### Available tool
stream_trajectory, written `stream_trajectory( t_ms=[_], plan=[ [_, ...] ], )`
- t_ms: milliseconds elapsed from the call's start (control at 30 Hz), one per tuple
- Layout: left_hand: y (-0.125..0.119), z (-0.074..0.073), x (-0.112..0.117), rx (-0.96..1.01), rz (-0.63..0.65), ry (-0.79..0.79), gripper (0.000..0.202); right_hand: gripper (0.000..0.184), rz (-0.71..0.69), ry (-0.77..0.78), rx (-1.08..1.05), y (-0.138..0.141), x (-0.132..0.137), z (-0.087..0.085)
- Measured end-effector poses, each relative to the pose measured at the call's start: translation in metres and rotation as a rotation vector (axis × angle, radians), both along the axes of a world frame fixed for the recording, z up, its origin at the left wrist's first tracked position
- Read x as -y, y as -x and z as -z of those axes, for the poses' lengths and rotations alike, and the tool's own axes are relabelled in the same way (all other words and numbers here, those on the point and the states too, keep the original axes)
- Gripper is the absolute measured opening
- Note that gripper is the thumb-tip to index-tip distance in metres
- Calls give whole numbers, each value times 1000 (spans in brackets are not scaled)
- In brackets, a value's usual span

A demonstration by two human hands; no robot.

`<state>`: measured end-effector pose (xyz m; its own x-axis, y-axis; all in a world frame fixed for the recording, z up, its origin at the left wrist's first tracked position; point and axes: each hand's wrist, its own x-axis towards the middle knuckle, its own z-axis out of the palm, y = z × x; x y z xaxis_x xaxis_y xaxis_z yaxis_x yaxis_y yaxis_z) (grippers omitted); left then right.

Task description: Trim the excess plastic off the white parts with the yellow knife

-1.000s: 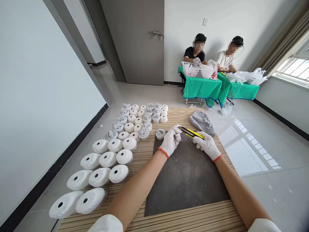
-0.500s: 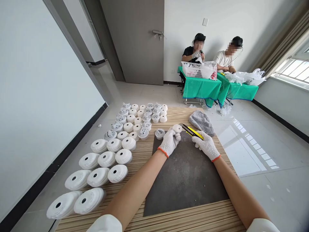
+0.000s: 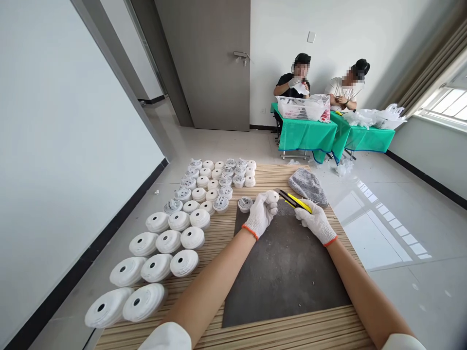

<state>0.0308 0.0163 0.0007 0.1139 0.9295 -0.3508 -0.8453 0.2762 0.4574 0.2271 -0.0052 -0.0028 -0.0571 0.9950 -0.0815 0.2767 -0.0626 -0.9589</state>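
Note:
Above the far part of a dark mat (image 3: 284,277), my left hand (image 3: 261,216) in a white knitted glove is closed on a small white round part (image 3: 271,196), mostly covered by the fingers. My right hand (image 3: 315,222), gloved the same way, grips a yellow and black utility knife (image 3: 299,202). Its blade end points at the white part and lies close to it; whether they touch I cannot tell. Just left of my left hand, a round part with a grey top (image 3: 245,203) sits at the mat's corner.
Rows of white round parts (image 3: 155,267), some with grey tops, cover the left of the striped table (image 3: 262,335). A grey cloth (image 3: 308,187) lies at the far right edge. Two people sit behind green-covered tables (image 3: 308,136) holding a white basket (image 3: 297,108) and plastic bags.
The white part has turned in my left hand, and less of it shows. The knife stays near it. The whole view has shifted slightly. One person across the room has moved their hands.

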Motion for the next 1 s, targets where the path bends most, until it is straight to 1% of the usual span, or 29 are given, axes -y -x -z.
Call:
stream_trajectory(
  t_ms=[67, 167, 267, 333, 367, 433, 533, 633, 767, 867, 1000],
  plan=[
    [0, 0, 1, 13, -32, 33, 18, 43, 17, 17, -24, 1, 0, -1],
    [0, -3, 2, 9, -77, 66, 23, 34, 46, 28, 84, 7, -1, -3],
    [0, -6, 3, -20, -69, 70, 15, 34, 92, -20, 227, 13, 1, -3],
    [0, -5, 4, -36, -69, 47, 6, 37, 110, -56, 253, 13, 3, -1],
    [0, -5, 4, -43, -74, 30, 5, 37, 103, -69, 237, 13, 4, 0],
    [0, -3, 4, -50, -83, -1, 13, 38, 60, -79, 168, 10, 6, 3],
    [1, -1, 4, -38, -56, -43, 22, 40, -6, -39, 63, 7, 8, 5],
    [2, 1, 5, -32, -45, -43, 24, 39, -40, -9, -30, 4, 8, 4],
    [1, 2, 7, -59, -49, -63, 21, 38, -72, -17, -15, 2, 7, 6],
    [3, -1, 8, -63, 5, -3, 20, 40, -5, -11, -31, 1, 6, 10],
    [5, -13, -2, -63, 179, 88, 18, 41, 197, 18, -154, 1, -3, 8]
  ],
)
